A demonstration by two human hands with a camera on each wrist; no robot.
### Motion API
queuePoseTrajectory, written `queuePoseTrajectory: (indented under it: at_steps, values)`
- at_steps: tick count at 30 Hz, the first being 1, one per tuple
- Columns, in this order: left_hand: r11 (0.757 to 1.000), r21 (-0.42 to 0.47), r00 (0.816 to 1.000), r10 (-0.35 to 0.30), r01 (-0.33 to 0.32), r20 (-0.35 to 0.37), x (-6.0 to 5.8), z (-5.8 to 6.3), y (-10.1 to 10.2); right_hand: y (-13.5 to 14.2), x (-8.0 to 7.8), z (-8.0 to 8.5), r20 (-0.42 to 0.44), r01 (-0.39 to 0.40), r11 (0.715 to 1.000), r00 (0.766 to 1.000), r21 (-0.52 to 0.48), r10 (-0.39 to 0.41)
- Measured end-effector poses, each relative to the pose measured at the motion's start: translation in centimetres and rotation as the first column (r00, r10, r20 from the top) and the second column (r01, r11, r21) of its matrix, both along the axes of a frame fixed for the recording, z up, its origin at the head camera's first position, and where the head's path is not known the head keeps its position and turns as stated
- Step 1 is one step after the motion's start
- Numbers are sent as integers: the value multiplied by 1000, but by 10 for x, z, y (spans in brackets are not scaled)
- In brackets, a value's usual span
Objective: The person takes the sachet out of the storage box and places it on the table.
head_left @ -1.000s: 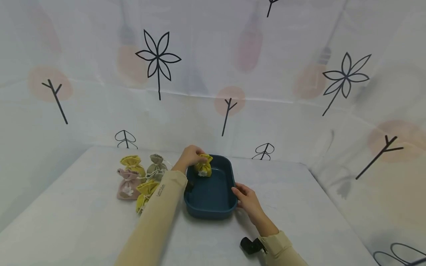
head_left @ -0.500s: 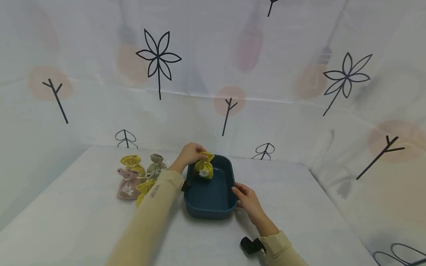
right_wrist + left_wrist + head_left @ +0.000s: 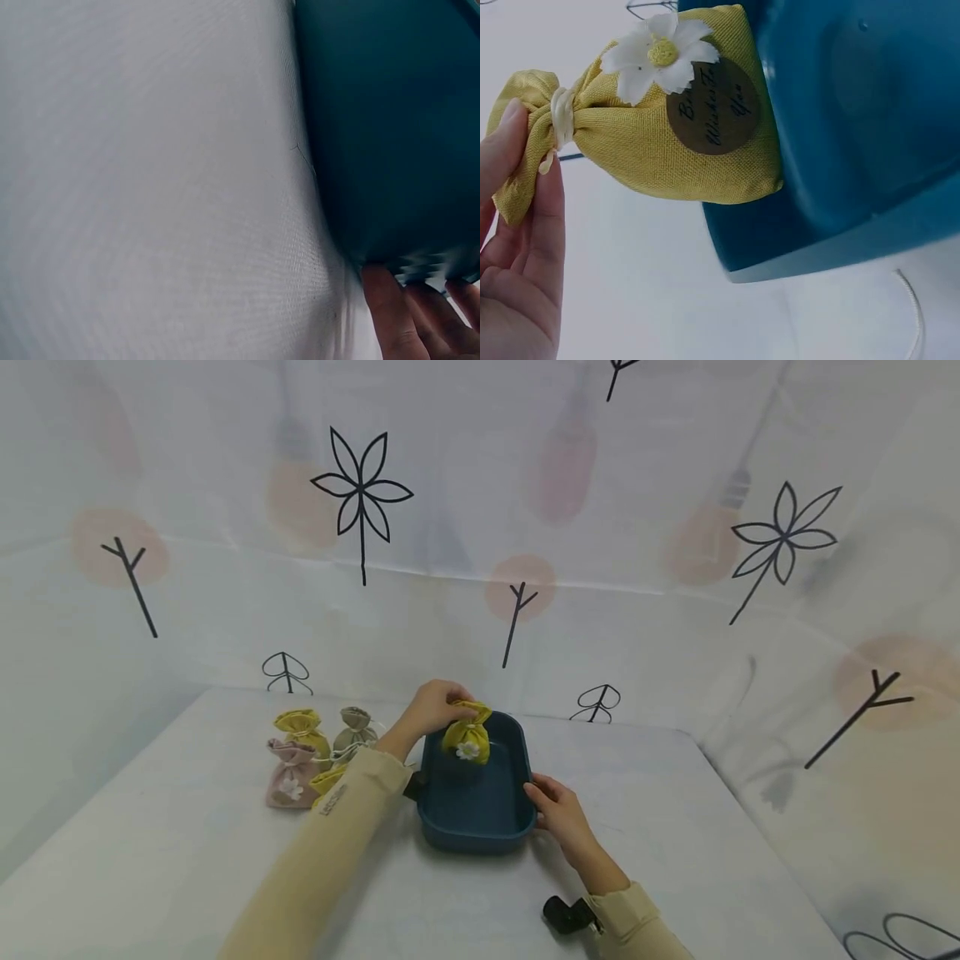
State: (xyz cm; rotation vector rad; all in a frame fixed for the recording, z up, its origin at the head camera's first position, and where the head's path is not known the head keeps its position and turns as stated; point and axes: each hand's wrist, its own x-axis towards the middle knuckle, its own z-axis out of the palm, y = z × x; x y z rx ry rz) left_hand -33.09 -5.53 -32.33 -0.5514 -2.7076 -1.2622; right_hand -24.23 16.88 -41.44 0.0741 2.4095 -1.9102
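Observation:
My left hand (image 3: 435,707) pinches the gathered top of a yellow drawstring pouch (image 3: 467,739), below which the pouch hangs over the far left part of a blue rectangular container (image 3: 480,842). A white fabric flower (image 3: 660,56) and a round brown label (image 3: 714,109) with script decorate the pouch in the left wrist view. At the container's right side, my right hand (image 3: 561,814) holds the wall, thumb at the rim. Its fingertips (image 3: 386,292) meet the lower outer wall in the right wrist view.
Left of the container stand several drawstring pouches: a yellow one (image 3: 303,731) behind, a grey-green one (image 3: 354,732), a pink one (image 3: 291,777), and another yellow one (image 3: 327,779) partly hidden by the left sleeve. A black device (image 3: 567,915) sits by the right cuff. A patterned curtain (image 3: 442,635) backs the table.
My left hand has lifted the yellow pouch slightly and shifted it right over the container, turning its flower into view. The right hand keeps its place on the container.

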Motion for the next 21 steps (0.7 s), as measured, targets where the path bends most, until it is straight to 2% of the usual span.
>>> queuePoseTrajectory:
  at_steps: [8, 21]
  values:
    - [999, 33, 999, -31, 33, -35, 14, 10, -2, -1, 1, 2, 5, -9, 1000, 1000, 22, 9]
    - [995, 80, 998, -48, 51, -48, 41, 26, -9, -1, 1, 3, 27, 2, 1000, 1000, 29, -3]
